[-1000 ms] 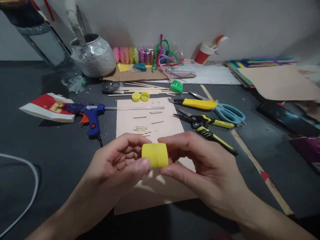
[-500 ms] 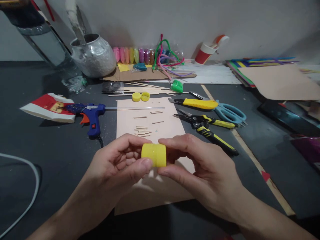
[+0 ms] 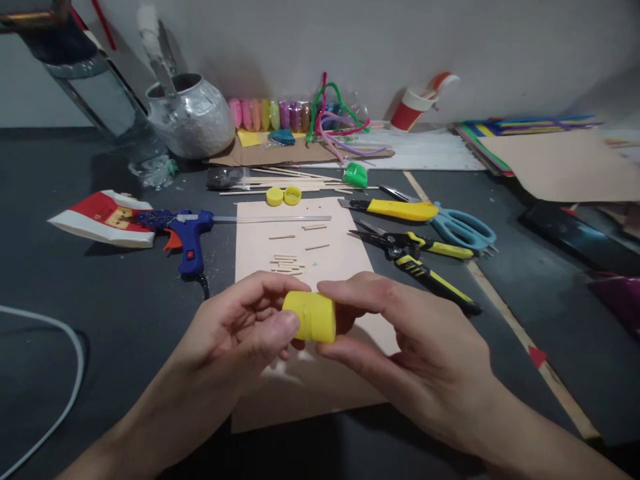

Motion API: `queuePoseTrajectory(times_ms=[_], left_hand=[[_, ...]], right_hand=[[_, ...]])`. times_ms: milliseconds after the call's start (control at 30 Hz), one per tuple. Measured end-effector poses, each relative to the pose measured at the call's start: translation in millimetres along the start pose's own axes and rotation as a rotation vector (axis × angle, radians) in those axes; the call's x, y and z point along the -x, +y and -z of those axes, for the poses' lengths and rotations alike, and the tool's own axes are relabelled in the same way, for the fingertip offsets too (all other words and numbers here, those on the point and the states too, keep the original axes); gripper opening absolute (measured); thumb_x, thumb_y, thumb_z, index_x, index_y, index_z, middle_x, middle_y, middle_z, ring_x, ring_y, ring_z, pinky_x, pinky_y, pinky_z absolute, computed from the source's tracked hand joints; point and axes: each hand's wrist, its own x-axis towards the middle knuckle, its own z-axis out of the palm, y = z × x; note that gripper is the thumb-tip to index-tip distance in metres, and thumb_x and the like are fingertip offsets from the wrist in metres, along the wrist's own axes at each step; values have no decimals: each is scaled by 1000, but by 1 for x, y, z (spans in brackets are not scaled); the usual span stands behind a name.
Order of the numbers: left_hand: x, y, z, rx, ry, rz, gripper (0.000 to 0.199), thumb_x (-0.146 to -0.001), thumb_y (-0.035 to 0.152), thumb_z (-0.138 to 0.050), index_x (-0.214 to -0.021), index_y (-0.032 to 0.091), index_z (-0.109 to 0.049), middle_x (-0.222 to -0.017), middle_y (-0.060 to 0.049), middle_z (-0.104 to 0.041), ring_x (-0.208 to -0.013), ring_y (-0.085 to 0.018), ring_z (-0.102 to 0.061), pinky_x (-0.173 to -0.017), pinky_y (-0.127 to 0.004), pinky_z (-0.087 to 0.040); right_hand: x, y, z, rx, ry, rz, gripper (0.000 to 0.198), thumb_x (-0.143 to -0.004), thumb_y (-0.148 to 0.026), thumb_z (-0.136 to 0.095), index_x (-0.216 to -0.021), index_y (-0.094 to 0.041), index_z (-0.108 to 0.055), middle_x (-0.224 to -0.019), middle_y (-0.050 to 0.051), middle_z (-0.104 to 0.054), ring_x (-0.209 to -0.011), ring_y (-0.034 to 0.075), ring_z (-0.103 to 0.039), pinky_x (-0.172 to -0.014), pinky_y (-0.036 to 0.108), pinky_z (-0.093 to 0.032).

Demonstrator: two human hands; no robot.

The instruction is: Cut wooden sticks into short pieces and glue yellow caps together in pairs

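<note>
Between my two hands is a small yellow cylinder (image 3: 313,317) that looks like two plastic bottle caps set face to face, with a seam round its middle. My left hand (image 3: 245,333) pinches its left end between thumb and fingers. The right end sits between the thumb and forefinger of my right hand (image 3: 405,340). Below it lies a sheet of tan paper (image 3: 270,400). Several short cut sticks (image 3: 287,263) rest on the paper beyond my fingers. Two more yellow bottle caps (image 3: 283,195) lie at the sheet's far edge.
A blue glue gun (image 3: 190,233) rests on a red and white carton piece (image 3: 107,217) at left. To the right lie a yellow utility knife (image 3: 400,209), blue-handled scissors (image 3: 463,227) and black-yellow cutters (image 3: 415,257). A metal kettle (image 3: 193,120) stands behind, near long wooden sticks (image 3: 295,181).
The yellow cylinder has tilted slightly, its right end now a little lower. My right hand has shifted slightly right and down; both hands keep their hold.
</note>
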Motion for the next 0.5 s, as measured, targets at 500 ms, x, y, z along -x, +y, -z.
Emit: queuePoseTrajectory(times_ms=[500], left_hand=[[2,6,-4,45,-1,33,21,-85,39,-72,-103,26,-72,-87,0,-73,-73,-15,-68,-66,-21,-55]], right_hand=[[1,3,-1,38,-24,66,28,-95,-30,-64,-121,-20,-56,-97,2,-70,-84,13,-66,-73,22,-49]])
